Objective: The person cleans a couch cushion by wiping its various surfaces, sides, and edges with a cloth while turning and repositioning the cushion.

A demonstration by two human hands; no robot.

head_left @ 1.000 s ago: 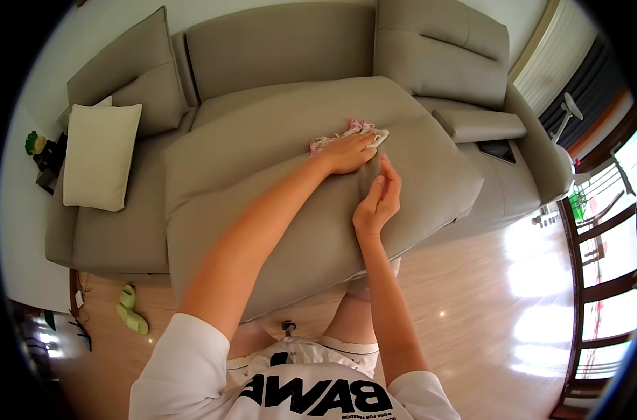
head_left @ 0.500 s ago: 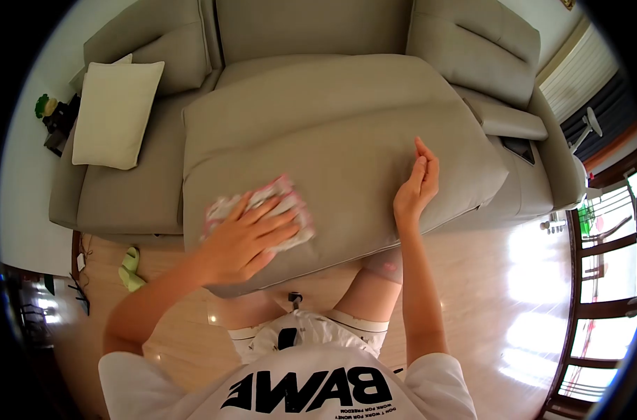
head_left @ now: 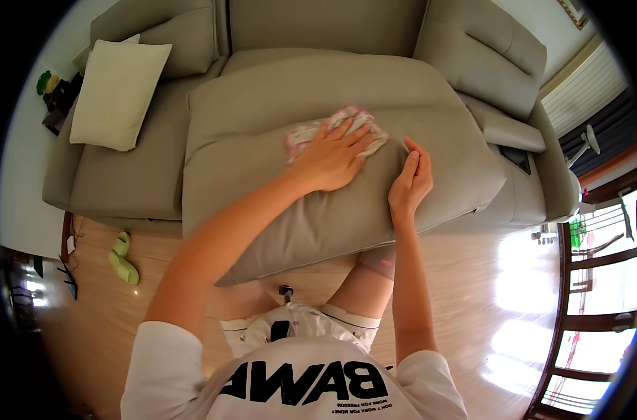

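My left hand (head_left: 334,157) lies with fingers spread over a white cloth with pink markings (head_left: 306,134). It presses the cloth against the upper middle of a large grey-beige sofa cushion (head_left: 276,91), whose surface creases below the wrist. Some of the cloth is hidden beneath the palm. My right hand (head_left: 411,180) stands on its edge against the cushion's right part, fingers loosely curved and nothing visible in it. The cushion sits askew across the middle of the sofa (head_left: 122,185), and its front part juts out above my legs.
A cream pillow (head_left: 119,94) leans at the sofa's left end. Green slippers (head_left: 123,257) lie on the shiny floor (head_left: 458,294) at the left. A dark flat object (head_left: 516,159) is by the right armrest. Framed glass doors (head_left: 598,301) stand on the right.
My left hand has slid the cloth up and to the right across the cushion, closer to my right hand. The right hand stays at nearly the same spot on the cushion.
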